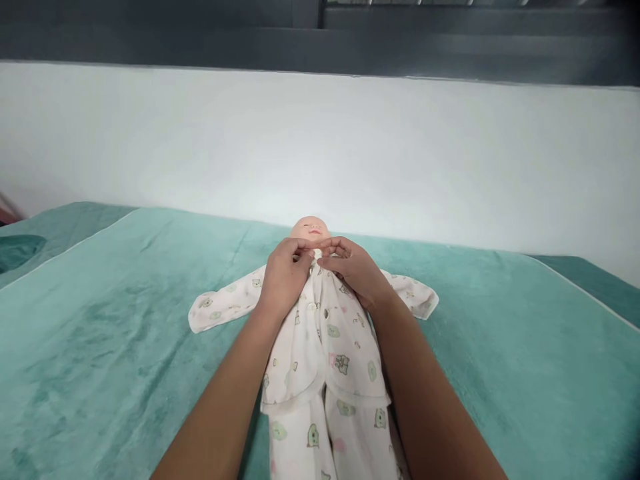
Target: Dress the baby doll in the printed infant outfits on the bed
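Observation:
A baby doll (310, 230) lies on its back on a teal blanket (110, 333), head away from me. It wears a white romper (327, 353) printed with small green animals, sleeves spread out to both sides. My left hand (285, 273) and my right hand (355, 267) meet at the romper's collar just under the doll's chin. Both hands are closed in a pinch on the fabric edges around the top button (317, 253). Lower buttons run down the front between my wrists.
The teal blanket covers a wide flat surface reaching to both sides. A white wall (320, 147) rises behind it, with a dark grey band above. A darker teal fold (17, 250) lies at the far left edge.

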Demonstrator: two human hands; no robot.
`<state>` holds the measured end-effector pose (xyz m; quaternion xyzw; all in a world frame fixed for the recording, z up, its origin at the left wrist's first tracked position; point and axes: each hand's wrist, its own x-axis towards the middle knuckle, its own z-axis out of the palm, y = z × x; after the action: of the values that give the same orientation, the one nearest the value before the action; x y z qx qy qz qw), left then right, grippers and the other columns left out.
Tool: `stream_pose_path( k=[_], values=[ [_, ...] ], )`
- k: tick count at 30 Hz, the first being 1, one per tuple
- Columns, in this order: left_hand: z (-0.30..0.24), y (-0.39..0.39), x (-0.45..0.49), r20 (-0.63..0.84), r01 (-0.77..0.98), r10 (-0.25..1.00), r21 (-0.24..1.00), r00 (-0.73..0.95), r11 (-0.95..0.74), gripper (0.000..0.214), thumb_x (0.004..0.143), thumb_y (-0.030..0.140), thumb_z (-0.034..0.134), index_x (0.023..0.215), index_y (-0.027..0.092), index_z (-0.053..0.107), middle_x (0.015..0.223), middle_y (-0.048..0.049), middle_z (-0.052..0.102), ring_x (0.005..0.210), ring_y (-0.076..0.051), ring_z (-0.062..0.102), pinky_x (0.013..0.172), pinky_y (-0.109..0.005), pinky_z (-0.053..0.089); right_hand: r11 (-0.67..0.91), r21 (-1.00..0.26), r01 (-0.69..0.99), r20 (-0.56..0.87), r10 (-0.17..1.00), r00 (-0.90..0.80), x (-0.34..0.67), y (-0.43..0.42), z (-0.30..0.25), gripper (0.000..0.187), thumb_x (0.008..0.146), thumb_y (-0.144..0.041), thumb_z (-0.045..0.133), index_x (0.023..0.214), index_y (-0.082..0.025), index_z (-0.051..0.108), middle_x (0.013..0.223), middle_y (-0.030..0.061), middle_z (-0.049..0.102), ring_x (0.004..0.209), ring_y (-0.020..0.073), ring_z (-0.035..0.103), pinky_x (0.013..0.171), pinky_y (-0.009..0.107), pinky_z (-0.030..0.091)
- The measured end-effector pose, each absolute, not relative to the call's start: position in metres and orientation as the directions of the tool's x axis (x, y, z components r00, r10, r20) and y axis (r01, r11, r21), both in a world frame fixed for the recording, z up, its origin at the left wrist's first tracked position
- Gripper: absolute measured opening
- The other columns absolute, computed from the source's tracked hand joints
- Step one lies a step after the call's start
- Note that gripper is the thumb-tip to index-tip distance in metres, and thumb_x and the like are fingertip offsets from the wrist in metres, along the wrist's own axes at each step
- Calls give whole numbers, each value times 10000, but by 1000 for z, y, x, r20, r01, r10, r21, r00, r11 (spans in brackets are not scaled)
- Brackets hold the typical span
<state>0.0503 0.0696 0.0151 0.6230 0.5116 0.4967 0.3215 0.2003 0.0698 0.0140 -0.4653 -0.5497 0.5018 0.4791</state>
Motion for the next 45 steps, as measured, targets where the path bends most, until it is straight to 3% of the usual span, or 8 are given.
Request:
stream_pose_path(
  k=[4, 9, 16, 22, 28, 33, 39, 45],
  values=[
    [16, 57, 47, 283, 227, 958, 936, -35, -268, 159, 836, 312, 603, 928, 197, 662, 893, -18, 695, 782, -145, 608, 735, -255, 458, 92, -992, 86, 88, 995, -42, 198, 62, 15, 196, 734, -328, 667, 871, -204, 602, 809, -33, 565, 716, 111, 500, 662, 232, 381],
    [13, 33, 36, 264, 256, 964, 931, 18, -259, 160, 855, 326, 576, 844, 201, 676, 803, 0, 663, 734, -147, 571, 688, -251, 422, 177, -915, 362, 190, 982, 0, 189, 34, 18, 232, 833, -384, 578, 711, -202, 501, 636, -58, 437, 623, 106, 401, 600, 241, 318],
    [13, 27, 28, 327, 281, 923, 884, 204, -375, 172, 876, 297, 545, 855, 218, 696, 875, -14, 633, 780, -155, 551, 720, -257, 412, 201, -644, 738, 289, 957, -9, 178, -2, 25, 138, 828, -332, 551, 789, -219, 483, 747, -31, 525, 663, 129, 462, 610, 258, 319],
    [12, 27, 28, 234, 268, 956, 923, 178, -276, 148, 858, 319, 585, 894, 226, 694, 782, 5, 618, 691, -142, 512, 652, -261, 394, 44, -418, 908, 243, 968, 64, 162, -6, 32, 53, 847, -254, 479, 843, -208, 453, 832, 24, 543, 668, 158, 449, 581, 283, 265],
    [12, 29, 27, 300, 328, 930, 875, 211, -357, 114, 849, 271, 600, 913, 219, 678, 941, -11, 592, 806, -141, 536, 732, -263, 404, 54, -539, 841, 267, 958, 109, 171, 4, 28, 119, 825, -291, 525, 745, -208, 493, 767, 2, 572, 685, 153, 483, 601, 276, 302],
    [14, 29, 27, 239, 324, 954, 901, 182, -287, 87, 838, 300, 621, 834, 215, 637, 767, 20, 548, 706, -129, 499, 671, -260, 381, 68, -731, 679, 203, 972, 122, 182, 8, 29, 154, 782, -301, 562, 665, -202, 555, 664, -21, 577, 635, 134, 484, 596, 271, 332],
    [13, 29, 28, 195, 105, 966, 971, 168, -214, 94, 817, 291, 654, 844, 201, 652, 677, 36, 473, 625, -103, 437, 609, -239, 345, 42, -967, 252, 70, 992, 103, 185, 10, 24, 151, 788, -341, 586, 760, -198, 625, 640, -33, 536, 571, 102, 433, 529, 236, 318],
    [10, 31, 31, 168, -75, 969, 985, 179, -157, 154, 795, 320, 698, 847, 182, 654, 701, 25, 528, 638, -96, 466, 601, -224, 359, 70, -986, 154, 78, 996, 48, 186, 11, 21, 143, 783, -330, 626, 782, -188, 640, 615, -35, 513, 561, 88, 419, 519, 222, 308]
  ],
)
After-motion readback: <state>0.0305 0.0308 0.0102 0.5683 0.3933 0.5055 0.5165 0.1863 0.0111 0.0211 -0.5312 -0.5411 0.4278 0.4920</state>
